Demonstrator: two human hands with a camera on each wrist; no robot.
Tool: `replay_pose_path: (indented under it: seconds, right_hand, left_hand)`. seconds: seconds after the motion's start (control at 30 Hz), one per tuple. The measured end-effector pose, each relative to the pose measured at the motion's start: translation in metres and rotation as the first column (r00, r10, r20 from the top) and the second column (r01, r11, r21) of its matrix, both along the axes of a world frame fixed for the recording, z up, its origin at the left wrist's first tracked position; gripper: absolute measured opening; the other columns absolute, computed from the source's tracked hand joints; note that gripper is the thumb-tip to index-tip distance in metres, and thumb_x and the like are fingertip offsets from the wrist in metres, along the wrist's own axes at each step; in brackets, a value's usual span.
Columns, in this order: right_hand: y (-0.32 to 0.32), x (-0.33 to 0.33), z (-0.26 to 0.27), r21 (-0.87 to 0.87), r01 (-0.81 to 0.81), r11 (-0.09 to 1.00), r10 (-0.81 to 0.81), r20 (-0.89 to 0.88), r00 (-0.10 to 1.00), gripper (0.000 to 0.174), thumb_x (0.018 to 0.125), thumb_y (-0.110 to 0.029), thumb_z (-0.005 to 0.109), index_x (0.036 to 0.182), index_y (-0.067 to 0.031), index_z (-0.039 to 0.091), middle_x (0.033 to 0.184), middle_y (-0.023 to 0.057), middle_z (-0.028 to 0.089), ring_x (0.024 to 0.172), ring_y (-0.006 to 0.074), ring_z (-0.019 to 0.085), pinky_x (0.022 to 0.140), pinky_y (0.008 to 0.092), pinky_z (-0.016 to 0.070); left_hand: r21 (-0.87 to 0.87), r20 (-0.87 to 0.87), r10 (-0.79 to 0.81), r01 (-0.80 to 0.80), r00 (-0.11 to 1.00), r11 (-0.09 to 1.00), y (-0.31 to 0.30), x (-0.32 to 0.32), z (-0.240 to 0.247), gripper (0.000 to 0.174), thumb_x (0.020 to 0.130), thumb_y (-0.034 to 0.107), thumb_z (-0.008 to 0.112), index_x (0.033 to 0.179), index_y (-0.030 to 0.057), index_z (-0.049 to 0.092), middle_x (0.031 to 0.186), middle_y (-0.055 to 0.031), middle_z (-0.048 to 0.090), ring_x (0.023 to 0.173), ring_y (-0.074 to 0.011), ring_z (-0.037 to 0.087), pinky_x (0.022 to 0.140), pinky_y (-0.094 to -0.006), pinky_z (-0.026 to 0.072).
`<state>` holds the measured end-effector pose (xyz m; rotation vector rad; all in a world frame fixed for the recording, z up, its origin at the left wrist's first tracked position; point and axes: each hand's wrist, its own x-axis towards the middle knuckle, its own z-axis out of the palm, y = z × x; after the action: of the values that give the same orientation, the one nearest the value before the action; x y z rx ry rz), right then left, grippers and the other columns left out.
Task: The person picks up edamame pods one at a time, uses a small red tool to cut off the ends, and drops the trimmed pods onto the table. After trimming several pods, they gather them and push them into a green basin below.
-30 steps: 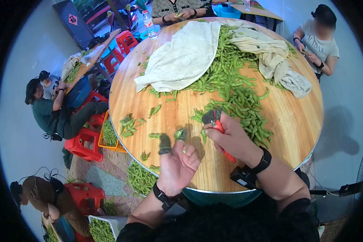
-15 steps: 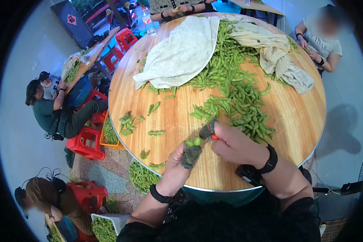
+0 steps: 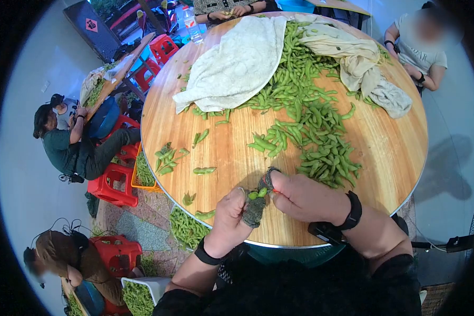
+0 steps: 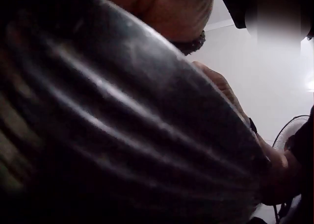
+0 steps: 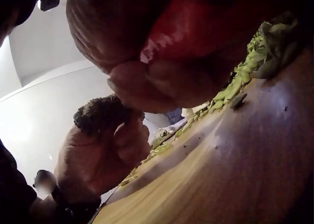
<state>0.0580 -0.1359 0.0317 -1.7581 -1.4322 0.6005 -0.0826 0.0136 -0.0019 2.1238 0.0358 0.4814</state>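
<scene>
Near the front of the round table, my left hand (image 3: 227,217) pinches a green soybean pod (image 3: 257,194), its thumb wrapped in dark mesh cloth. My right hand (image 3: 312,198) meets it from the right, a dark cloth cover on one digit by the pod. Its curled fingers grip a red-handled tool (image 5: 191,27), most of it hidden inside the hand; only a bit of red shows in the head view. Behind it in the right wrist view, the left hand (image 5: 103,158) is raised with its cloth-covered thumb. A blurred dark ridged surface (image 4: 122,116) fills much of the left wrist view.
A heap of soybean pods (image 3: 321,126) spreads over the wooden table (image 3: 231,152), partly under a white towel (image 3: 237,63) and a beige cloth (image 3: 353,63). Loose pods (image 3: 166,160) lie at left. A water bottle (image 3: 192,26) stands at the back. Other people sit around.
The left hand has turned from palm up to pinching a pod. My right hand has moved down and left from the heap's edge to meet it, still gripping the red-handled tool.
</scene>
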Motion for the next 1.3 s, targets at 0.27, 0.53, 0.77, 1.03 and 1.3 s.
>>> replay_pose_path:
  seconds: [0.27, 0.53, 0.77, 1.03, 1.3]
  right_hand:
    - [-0.002, -0.003, -0.004, 0.069, 0.017, 0.997, -0.007, -0.142, 0.99, 0.015, 0.086, -0.012, 0.046, 0.095, -0.0028, 0.04, 0.067, 0.0231, 0.053, 0.066, 0.0427, 0.056, 0.056, 0.0467, 0.0423]
    - [0.003, 0.008, -0.009, 0.151, 0.174, 0.973, -0.127, -0.276, 0.953, 0.012, 0.084, -0.01, 0.048, 0.093, -0.0033, 0.047, 0.059, 0.0089, 0.047, 0.047, 0.0201, 0.052, 0.045, 0.0319, 0.0409]
    - [-0.002, -0.001, -0.004, 0.16, 0.179, 0.971, -0.22, 0.302, 0.927, 0.016, 0.082, -0.015, 0.054, 0.085, -0.0045, 0.044, 0.058, 0.0169, 0.052, 0.053, 0.0367, 0.056, 0.046, 0.0424, 0.0434]
    - [-0.003, 0.004, -0.003, 0.051, -0.008, 0.999, 0.0, 0.169, 0.986, 0.02, 0.084, -0.018, 0.054, 0.089, -0.0035, 0.041, 0.058, 0.019, 0.053, 0.057, 0.039, 0.057, 0.05, 0.0456, 0.0445]
    - [0.012, -0.015, -0.003, 0.042, 0.073, 0.996, -0.079, 0.16, 0.984, 0.019, 0.088, -0.019, 0.051, 0.092, -0.0027, 0.042, 0.063, 0.0221, 0.055, 0.059, 0.0401, 0.058, 0.052, 0.0456, 0.0454]
  left_hand:
    - [-0.997, -0.073, -0.23, -0.078, 0.971, -0.014, -0.026, 0.005, 0.011, 0.019, 0.09, 0.017, 0.052, 0.075, 0.0067, 0.052, 0.062, 0.0022, 0.039, 0.057, -0.0122, 0.038, 0.054, -0.0252, 0.0317]
    - [-0.997, 0.002, -0.392, -0.027, 0.92, -0.069, -0.03, 0.013, 0.0, 0.022, 0.096, 0.023, 0.045, 0.081, 0.0084, 0.051, 0.061, 0.0043, 0.031, 0.056, -0.0085, 0.03, 0.053, -0.023, 0.0272]
    - [-0.735, -0.169, -0.182, -0.001, 0.969, 0.678, -0.017, 0.008, 0.0, 0.011, 0.091, 0.015, 0.056, 0.088, 0.0049, 0.06, 0.08, 0.0043, 0.054, 0.075, -0.0015, 0.045, 0.064, -0.0208, 0.0381]
    - [-0.623, -0.266, -0.241, 0.024, 0.933, 0.782, -0.008, 0.009, 0.002, 0.012, 0.089, 0.016, 0.059, 0.087, 0.0048, 0.062, 0.075, 0.0058, 0.052, 0.07, -0.0016, 0.044, 0.06, -0.019, 0.0368]
    - [-0.76, -0.235, -0.237, -0.026, 0.943, 0.65, -0.006, -0.003, 0.0, 0.014, 0.09, 0.012, 0.051, 0.096, 0.0012, 0.058, 0.072, 0.0024, 0.052, 0.061, -0.0044, 0.045, 0.054, -0.0167, 0.0333]
